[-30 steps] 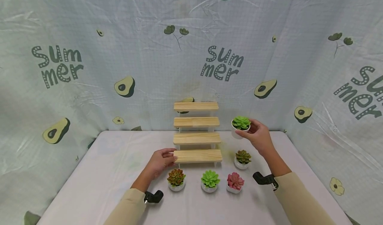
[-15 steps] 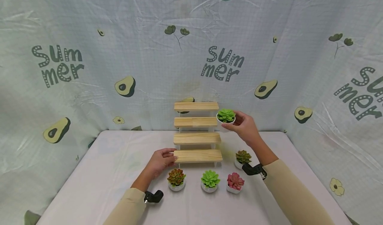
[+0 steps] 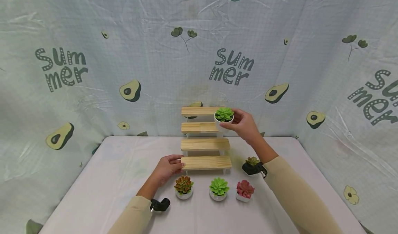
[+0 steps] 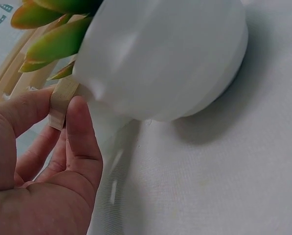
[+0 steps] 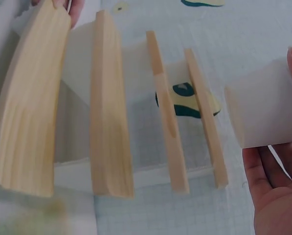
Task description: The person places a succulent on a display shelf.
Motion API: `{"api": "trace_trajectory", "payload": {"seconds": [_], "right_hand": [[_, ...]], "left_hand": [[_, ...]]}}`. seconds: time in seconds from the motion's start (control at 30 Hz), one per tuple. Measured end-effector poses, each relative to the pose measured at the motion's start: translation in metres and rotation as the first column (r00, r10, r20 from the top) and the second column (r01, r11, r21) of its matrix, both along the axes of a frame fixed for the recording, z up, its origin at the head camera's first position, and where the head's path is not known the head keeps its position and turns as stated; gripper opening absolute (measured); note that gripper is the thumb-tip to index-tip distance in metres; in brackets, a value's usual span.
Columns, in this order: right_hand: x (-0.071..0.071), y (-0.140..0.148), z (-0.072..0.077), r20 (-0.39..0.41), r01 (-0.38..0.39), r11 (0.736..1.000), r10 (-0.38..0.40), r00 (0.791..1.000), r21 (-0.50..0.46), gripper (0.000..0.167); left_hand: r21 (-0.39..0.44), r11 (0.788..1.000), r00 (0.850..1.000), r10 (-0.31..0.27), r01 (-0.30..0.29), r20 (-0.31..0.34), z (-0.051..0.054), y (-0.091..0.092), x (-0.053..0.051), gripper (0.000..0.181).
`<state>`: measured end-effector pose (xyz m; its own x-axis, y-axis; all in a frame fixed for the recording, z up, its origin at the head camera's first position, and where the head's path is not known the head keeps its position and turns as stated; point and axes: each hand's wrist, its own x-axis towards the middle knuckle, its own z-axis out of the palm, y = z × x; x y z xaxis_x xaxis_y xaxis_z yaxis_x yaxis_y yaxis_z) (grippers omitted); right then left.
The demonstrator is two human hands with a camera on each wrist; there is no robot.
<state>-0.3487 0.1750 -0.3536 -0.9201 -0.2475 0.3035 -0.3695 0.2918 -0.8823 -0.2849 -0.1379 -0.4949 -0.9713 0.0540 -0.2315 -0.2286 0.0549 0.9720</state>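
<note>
Here's the right hand [image 3: 244, 123], its grip closed around a small green plant in a white pot [image 3: 224, 114]. That pot hangs in the air near the right part of the top board [image 3: 199, 111], and the right wrist view shows a gap between pot and wood. Over on the other side, the left hand [image 3: 168, 168] has its grip pinched on the left end of the lowest board [image 3: 206, 162] of this four-step wooden stand [image 3: 205, 144]. Down on the worktop [image 3: 130, 165], three plants stand in front: a rusty brown one [image 3: 183, 185], another bright green one [image 3: 219, 187], a pink one [image 3: 245, 189]. A fourth plant [image 3: 252, 160] sits to the right, partly hidden behind the black wrist camera [image 3: 252, 168].
</note>
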Motion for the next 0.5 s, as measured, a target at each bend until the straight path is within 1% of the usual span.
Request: {"api": "trace_trajectory", "payload": {"seconds": [0.27, 0.4, 0.5], "right_hand": [[-0.007, -0.019, 0.009, -0.024, -0.041, 0.999, 0.040, 0.999, -0.020, 0.065], [-0.011, -0.029, 0.013, -0.013, -0.052, 0.998, 0.052, 0.999, -0.036, 0.064], [-0.015, -0.036, 0.015, 0.001, -0.043, 0.998, 0.044, 0.999, -0.052, 0.064]], "left_hand": [[0.007, 1.000, 1.000, -0.002, 0.002, 0.000, -0.001, 0.000, 0.001, 0.039], [0.003, 1.000, 1.000, -0.006, 0.006, -0.001, -0.002, -0.001, 0.001, 0.039], [0.001, 1.000, 1.000, -0.006, 0.006, -0.003, -0.001, -0.001, 0.001, 0.040]]}}
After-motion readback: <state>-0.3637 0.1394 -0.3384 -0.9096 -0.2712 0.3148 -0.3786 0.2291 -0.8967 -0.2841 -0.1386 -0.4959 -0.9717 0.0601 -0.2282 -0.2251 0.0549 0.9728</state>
